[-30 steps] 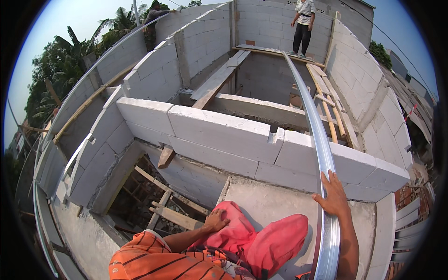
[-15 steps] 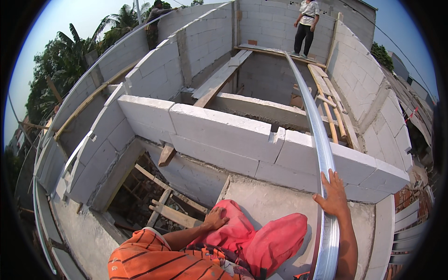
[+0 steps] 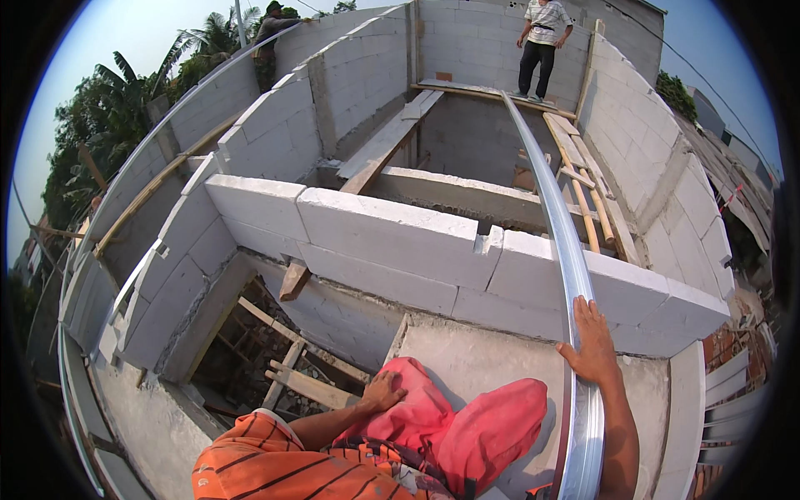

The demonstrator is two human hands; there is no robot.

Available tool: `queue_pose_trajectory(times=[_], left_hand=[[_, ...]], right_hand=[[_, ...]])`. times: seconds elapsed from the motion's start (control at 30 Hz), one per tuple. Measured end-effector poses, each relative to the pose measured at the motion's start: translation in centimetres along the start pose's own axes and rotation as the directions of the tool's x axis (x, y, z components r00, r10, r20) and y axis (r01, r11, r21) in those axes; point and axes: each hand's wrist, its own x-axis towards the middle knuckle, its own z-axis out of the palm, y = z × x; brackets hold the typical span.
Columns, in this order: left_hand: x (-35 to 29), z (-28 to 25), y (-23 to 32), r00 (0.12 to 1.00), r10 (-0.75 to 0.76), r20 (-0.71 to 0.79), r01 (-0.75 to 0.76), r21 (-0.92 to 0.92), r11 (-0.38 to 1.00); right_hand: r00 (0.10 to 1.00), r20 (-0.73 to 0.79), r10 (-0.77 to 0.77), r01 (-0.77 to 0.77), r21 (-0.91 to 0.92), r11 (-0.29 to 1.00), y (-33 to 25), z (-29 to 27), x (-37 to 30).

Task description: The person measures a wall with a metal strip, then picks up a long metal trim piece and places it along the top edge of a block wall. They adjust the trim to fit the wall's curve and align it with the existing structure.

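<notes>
A long, shiny silver metal channel runs from beside my right leg, over the white block wall, toward the far platform. My right hand lies on its right side, fingers stretched forward and thumb spread across its top. My left hand rests on my knee in red trousers, fingers laid over the cloth and holding nothing. My legs are folded on a grey concrete ledge. The near end of the channel passes out of view at the lower edge.
Left of me, an opening drops down past wooden battens. Beyond the wall, a plank and bamboo poles span another deep opening. One person stands on the far platform; another person is at the far-left wall.
The whole view has shifted slightly to the left. My hands and the metal channel stay in nearly the same place relative to each other.
</notes>
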Motion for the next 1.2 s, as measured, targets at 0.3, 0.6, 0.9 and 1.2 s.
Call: queue_pose_trajectory(times=[0.3,0.6,0.9,1.2], left_hand=[[-0.4,-0.4,-0.9,1.0,-0.01,-0.007,0.01,-0.014,1.0],[1.1,0.3,-1.4,0.991,0.127,-0.049,-0.129,-0.048,0.99],[3.0,2.1,-1.4,0.974,0.218,-0.062,-0.225,-0.143,0.964],[6.2,0.5,1.9,0.98,0.164,0.116,-0.18,0.14,0.974]], right_hand=[[1.0,0.012,-0.005,0.005,-0.011,1.0,-0.7,0.4,0.1],[0.95,-0.26,0.171,-0.034,0.459,0.888,1.5,-1.7,-0.3],[0.0,-0.654,0.756,0.652,0.573,0.496,18.2,-28.0,-9.6],[0.639,-0.266,-0.722,0.658,0.674,0.334,-25.3,-19.5,9.5]])
